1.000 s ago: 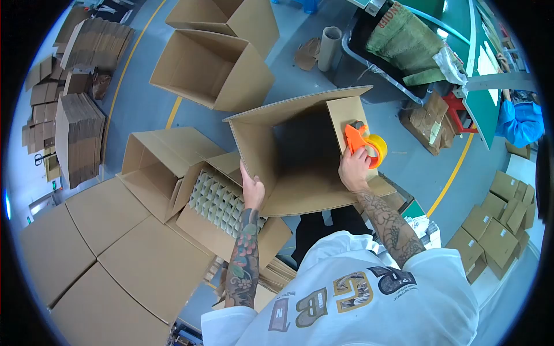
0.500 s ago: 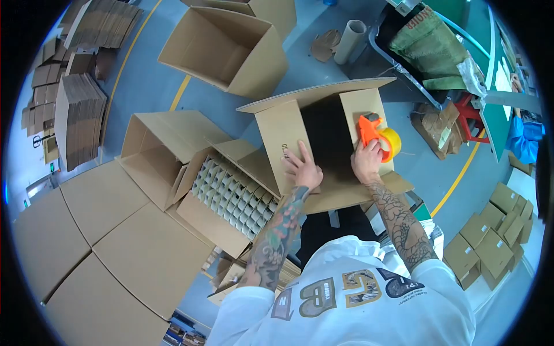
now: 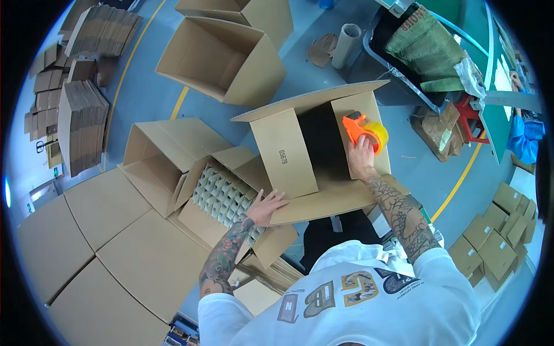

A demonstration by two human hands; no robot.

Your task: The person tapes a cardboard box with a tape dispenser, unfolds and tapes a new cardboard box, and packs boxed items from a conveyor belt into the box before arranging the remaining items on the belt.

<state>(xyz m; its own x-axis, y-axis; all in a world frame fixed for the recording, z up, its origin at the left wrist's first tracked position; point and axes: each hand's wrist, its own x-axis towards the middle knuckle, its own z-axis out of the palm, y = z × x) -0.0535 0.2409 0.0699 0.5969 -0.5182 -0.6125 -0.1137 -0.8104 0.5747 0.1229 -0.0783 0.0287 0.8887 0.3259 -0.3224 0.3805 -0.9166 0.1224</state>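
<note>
In front of me is a cardboard box with its two side flaps folded in, a dark gap between them, and the far and near flaps spread outward. My right hand grips an orange tape dispenser with a yellow roll, over the right side flap. My left hand, fingers stretched out, is at the left corner of the near flap; whether it presses on it I cannot tell. Below and beside that hand, an open carton holds rows of pale divided cells.
Closed cartons stand at the lower left, with an empty open box behind them. Another open box is farther off. A paper roll, a grey bin and a red stool stand at the far right.
My left hand has moved off the left side flap, down and left to the near flap's corner. My right hand and the tape dispenser have shifted slightly left.
</note>
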